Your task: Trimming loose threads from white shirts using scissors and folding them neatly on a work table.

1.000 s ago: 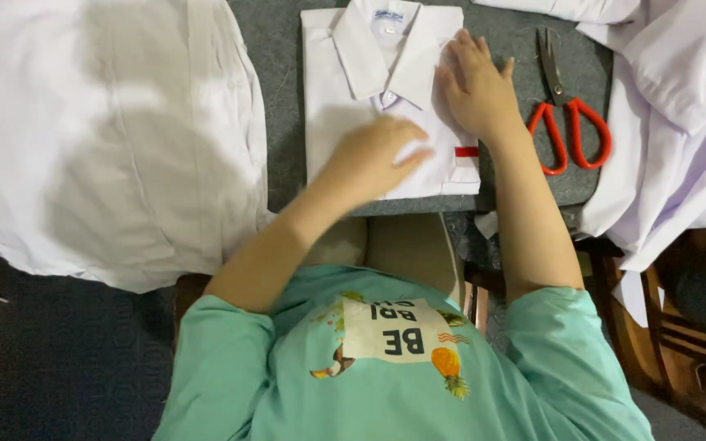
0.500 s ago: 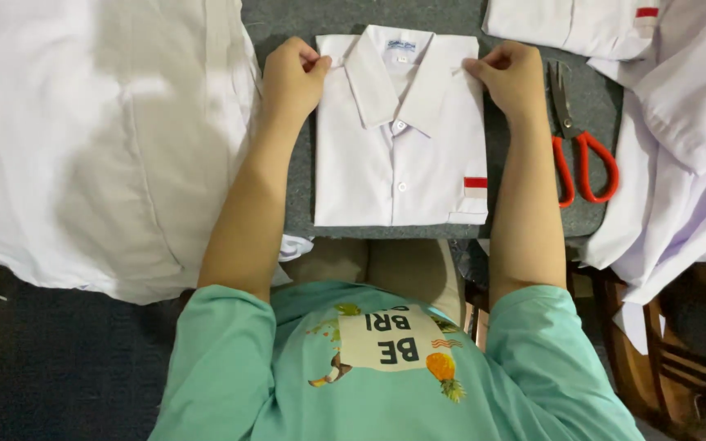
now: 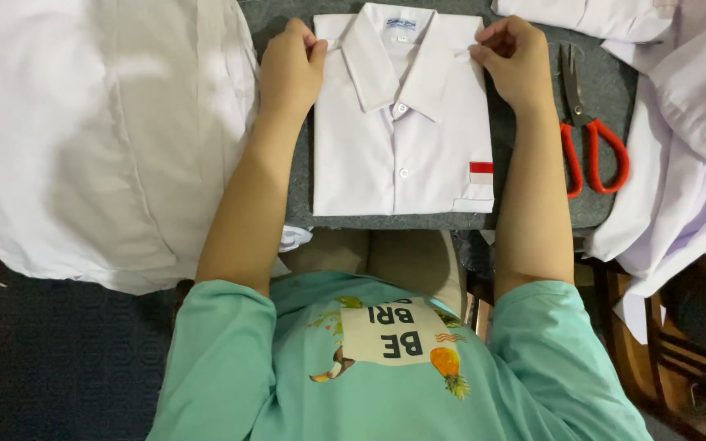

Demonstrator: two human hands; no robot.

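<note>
A folded white cotton shirt with a buttoned collar and a small red-and-white chest patch (image 3: 402,139) lies flat at the upper centre of the frame on a dark grey felt-covered surface (image 3: 525,200). The left hand (image 3: 290,69) pinches the shirt's upper left shoulder corner, fingers (image 3: 314,51) closed tight on the fabric; the right hand (image 3: 516,61) pinches the opposite corner the same way. Gripping both corners at once appears to keep the fold square and taut. Red-handled steel scissors (image 3: 586,131) lie just right of the right forearm, blades shut. Loose white cloth (image 3: 83,139) fills the left of the frame, and more white garments (image 3: 696,122) pile at the right.
</note>
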